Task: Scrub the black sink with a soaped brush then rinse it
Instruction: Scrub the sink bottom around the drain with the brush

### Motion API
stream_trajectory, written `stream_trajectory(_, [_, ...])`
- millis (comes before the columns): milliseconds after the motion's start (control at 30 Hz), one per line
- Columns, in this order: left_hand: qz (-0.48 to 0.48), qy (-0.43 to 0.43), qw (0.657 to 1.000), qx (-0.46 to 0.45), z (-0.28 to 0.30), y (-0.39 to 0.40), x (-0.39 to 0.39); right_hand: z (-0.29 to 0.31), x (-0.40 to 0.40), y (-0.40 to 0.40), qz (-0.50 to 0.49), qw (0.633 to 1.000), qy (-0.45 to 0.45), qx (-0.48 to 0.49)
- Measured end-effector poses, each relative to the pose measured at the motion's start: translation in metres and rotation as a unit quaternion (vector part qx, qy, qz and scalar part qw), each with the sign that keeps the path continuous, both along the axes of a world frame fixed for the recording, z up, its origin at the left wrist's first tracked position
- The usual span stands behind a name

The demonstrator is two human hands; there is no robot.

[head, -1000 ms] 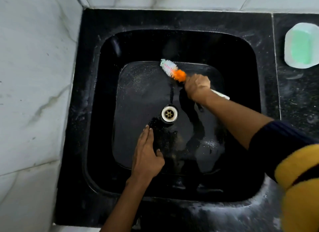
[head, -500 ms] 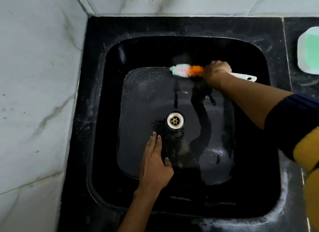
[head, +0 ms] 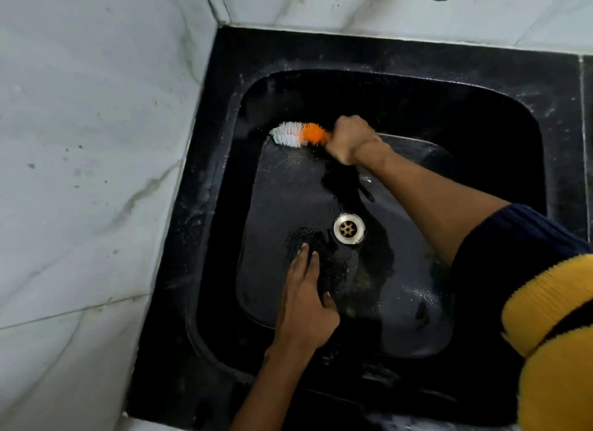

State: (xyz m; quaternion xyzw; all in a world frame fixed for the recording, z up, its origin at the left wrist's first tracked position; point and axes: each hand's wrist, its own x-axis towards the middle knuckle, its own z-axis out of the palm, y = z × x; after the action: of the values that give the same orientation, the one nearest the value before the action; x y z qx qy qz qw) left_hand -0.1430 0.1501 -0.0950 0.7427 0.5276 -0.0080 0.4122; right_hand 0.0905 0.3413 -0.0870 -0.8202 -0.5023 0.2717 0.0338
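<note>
Head view. Right hand clenched round the brush handle, fist at the far side of the sink; the handle itself is hidden in the fist. Bristle head points left, pressed where the floor meets the far-left wall. Left hand flat, fingers straight, braced on the wet floor just near-left of the drain. No water running in view — scrubbing stage, rinse not begun.

Risks: the floor is slick, so the bracing palm could slide toward the drain if weight shifts onto it. Knuckles sit close to the far wall; a hard stroke could knock them against it. Near-right floor and walls may get missed.

Materials: sink is glossy black, a rounded square with a flat floor and steep curved walls, beaded with droplets and thin suds. Rim is dull, streaked with whitish residue, possibly dried soap — hard to tell. Drain is a bright metal ring with a holed strainer. Bristles white at the tip, orange nearer the fist. Marble wall left, pale, grey-veined.
</note>
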Motion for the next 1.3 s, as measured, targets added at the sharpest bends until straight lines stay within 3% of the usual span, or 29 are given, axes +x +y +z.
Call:
stream_trajectory(100, [0.009,-0.01,1.0,-0.014,-0.005,0.001,0.001,-0.001,-0.021,-0.017,0.019,0.999,0.035,-0.025])
stream_trajectory(200, [0.083,-0.064,0.992,-0.069,-0.001,0.007,0.003,-0.012,-0.053,-0.033,-0.044,0.993,0.105,-0.039])
stream_trajectory(333, [0.227,-0.179,0.933,-0.213,-0.003,0.018,0.013,-0.041,-0.093,-0.051,-0.103,0.979,0.165,-0.057])
stream_trajectory(400, [0.312,-0.232,0.886,-0.252,0.001,0.027,0.016,-0.049,-0.125,-0.053,-0.161,0.951,0.258,-0.064])
stream_trajectory(433, [0.347,-0.238,0.868,-0.264,0.005,0.032,0.016,-0.051,-0.14,-0.05,-0.218,0.915,0.333,-0.066])
stream_trajectory(567, [0.424,-0.204,0.845,-0.255,0.01,0.053,0.005,-0.041,-0.167,-0.033,-0.361,0.804,0.47,-0.045])
stream_trajectory(800, [0.465,-0.192,0.821,-0.27,0.016,0.08,0.007,-0.028,-0.152,-0.016,-0.386,0.774,0.501,-0.036])
stream_trajectory(867, [0.465,-0.167,0.828,-0.263,0.016,0.081,0.012,-0.023,-0.147,-0.017,-0.394,0.758,0.518,-0.047])
stream_trajectory(1033, [0.422,-0.098,0.891,-0.136,0.008,0.082,0.015,-0.017,-0.132,-0.019,-0.443,0.714,0.54,-0.039])
stream_trajectory(1133, [0.322,-0.034,0.943,-0.071,0.012,0.087,0.023,-0.019,-0.111,-0.026,-0.508,0.667,0.545,0.012])
stream_trajectory(1233, [0.19,0.018,0.981,-0.041,0.012,0.074,0.033,-0.033,-0.092,-0.049,-0.589,0.642,0.488,0.057])
stream_trajectory(1300, [0.096,0.059,0.993,-0.038,0.011,0.058,0.041,-0.048,-0.084,-0.069,-0.594,0.672,0.436,0.075])
